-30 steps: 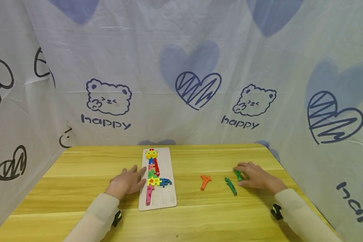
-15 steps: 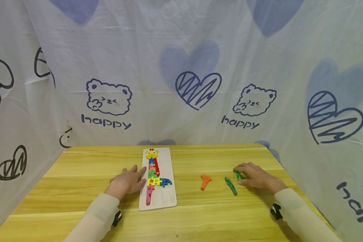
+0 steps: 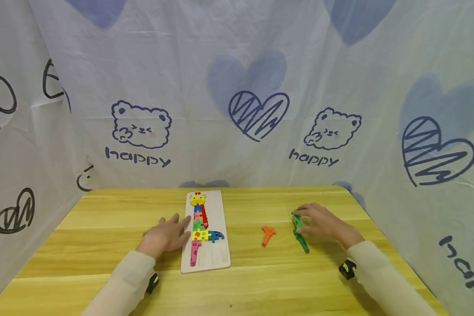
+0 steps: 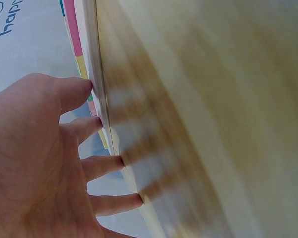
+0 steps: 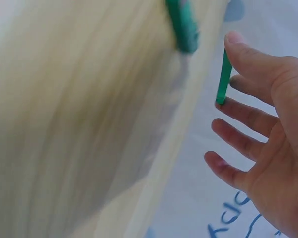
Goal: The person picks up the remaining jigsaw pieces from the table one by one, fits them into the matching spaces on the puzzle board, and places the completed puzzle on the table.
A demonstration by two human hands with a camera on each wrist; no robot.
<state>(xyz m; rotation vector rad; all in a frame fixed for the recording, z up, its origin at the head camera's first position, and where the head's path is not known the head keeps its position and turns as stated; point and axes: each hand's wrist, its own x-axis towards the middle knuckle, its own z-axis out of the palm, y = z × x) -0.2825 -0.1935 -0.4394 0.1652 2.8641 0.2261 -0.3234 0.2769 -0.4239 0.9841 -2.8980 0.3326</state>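
A pale wooden puzzle board lies on the table, partly filled with colourful giraffe pieces: a yellow head, a neck of several colours, a blue tail end and a pink leg. My left hand lies at the board's left side, and its spread fingertips touch the edge. Pinched between thumb and fingers of my right hand is a green puzzle piece. A second green puzzle piece lies just below it in the head view.
An orange puzzle piece lies on the table between the board and the green pieces. Behind the wooden table hangs a white curtain with hearts and bears, which also encloses both sides.
My right hand has moved left with the green puzzle piece, bringing it above the second green one. The left hand stays at the board.
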